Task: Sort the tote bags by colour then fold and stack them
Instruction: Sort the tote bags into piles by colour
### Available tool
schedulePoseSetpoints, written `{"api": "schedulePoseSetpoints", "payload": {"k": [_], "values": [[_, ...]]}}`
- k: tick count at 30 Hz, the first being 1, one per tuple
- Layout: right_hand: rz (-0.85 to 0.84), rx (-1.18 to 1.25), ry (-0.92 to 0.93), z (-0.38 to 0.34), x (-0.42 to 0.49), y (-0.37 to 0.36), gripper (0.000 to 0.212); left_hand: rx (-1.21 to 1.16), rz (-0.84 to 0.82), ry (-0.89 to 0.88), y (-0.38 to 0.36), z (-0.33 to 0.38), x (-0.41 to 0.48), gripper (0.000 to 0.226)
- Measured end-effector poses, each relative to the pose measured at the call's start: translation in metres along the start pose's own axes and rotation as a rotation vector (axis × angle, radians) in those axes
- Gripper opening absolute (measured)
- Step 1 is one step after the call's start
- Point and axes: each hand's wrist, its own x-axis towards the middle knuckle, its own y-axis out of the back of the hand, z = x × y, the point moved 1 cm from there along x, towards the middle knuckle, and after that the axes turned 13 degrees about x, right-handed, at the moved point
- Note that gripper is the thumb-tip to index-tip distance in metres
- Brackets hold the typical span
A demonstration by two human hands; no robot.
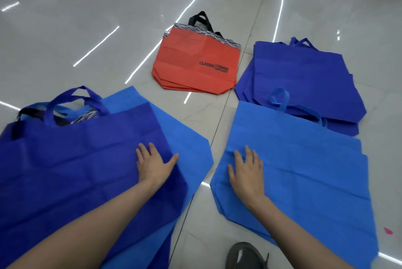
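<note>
A mixed pile lies at the left, topped by a dark blue tote bag with light blue bags under it. My left hand rests flat on the dark blue bag near its right edge. To the right lies a stack of light blue tote bags, and my right hand presses flat on its left part. Behind that sits a stack of dark blue bags. A small stack of red-orange bags with black handles lies farther back in the middle.
Everything lies on a glossy pale tiled floor with bright light reflections. A grey shoe shows at the bottom edge between the piles. A small pink scrap lies at the right edge.
</note>
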Motion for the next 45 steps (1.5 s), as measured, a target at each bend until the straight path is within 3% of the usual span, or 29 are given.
{"api": "schedulePoseSetpoints", "payload": {"k": [3,6,9,11,14,17,20,27,30,32,35,37,39,42,45], "values": [[-0.068,0.338,0.124,-0.032,0.006,-0.011,0.03,-0.27,-0.129,-0.268,0.01,0.0,-0.011,0.075],[-0.197,0.606,-0.003,-0.068,0.015,-0.025,0.037,-0.134,0.013,-0.397,0.018,-0.016,-0.011,0.063],[-0.225,0.545,-0.162,-0.086,0.027,-0.04,0.048,0.13,0.143,-0.201,0.019,-0.043,0.0,0.073],[-0.254,0.643,-0.205,-0.093,0.03,-0.045,0.032,0.16,0.069,-0.079,0.019,-0.057,0.005,0.083],[-0.07,0.712,-0.046,-0.097,0.033,-0.038,0.009,0.138,0.096,-0.165,0.02,-0.059,0.009,0.081],[0.167,0.709,-0.037,-0.084,0.052,-0.006,0.013,0.127,0.225,-0.268,0.029,-0.043,0.018,0.077],[0.36,0.578,-0.054,-0.054,0.083,0.034,0.016,0.095,0.241,-0.323,0.037,-0.017,0.031,0.077],[0.622,0.44,-0.268,0.031,0.138,0.107,0.025,0.123,0.231,-0.363,0.019,0.051,0.047,0.077],[0.738,0.245,-0.378,0.065,0.145,0.129,0.041,0.117,0.163,-0.297,0.009,0.067,0.052,0.079],[0.661,0.153,-0.298,0.069,0.142,0.122,0.051,-0.105,0.122,-0.164,0.005,0.077,0.055,0.079],[0.382,0.029,0.056,0.054,0.125,0.072,0.053,-0.518,0.012,0.007,0.001,0.094,0.062,0.076],[0.205,-0.038,0.235,0.039,0.107,0.039,0.066,-0.62,-0.116,0.055,-0.004,0.105,0.068,0.072],[0.025,-0.163,0.374,0.027,0.088,0.018,0.077,-0.653,-0.21,0.056,-0.01,0.112,0.072,0.054],[-0.036,-0.261,0.36,0.031,0.089,0.01,0.088,-0.749,-0.298,-0.003,-0.012,0.124,0.069,0.015],[-0.041,-0.229,0.258,0.041,0.104,0.025,0.075,-0.758,-0.293,-0.093,-0.01,0.138,0.067,0.013]]}}
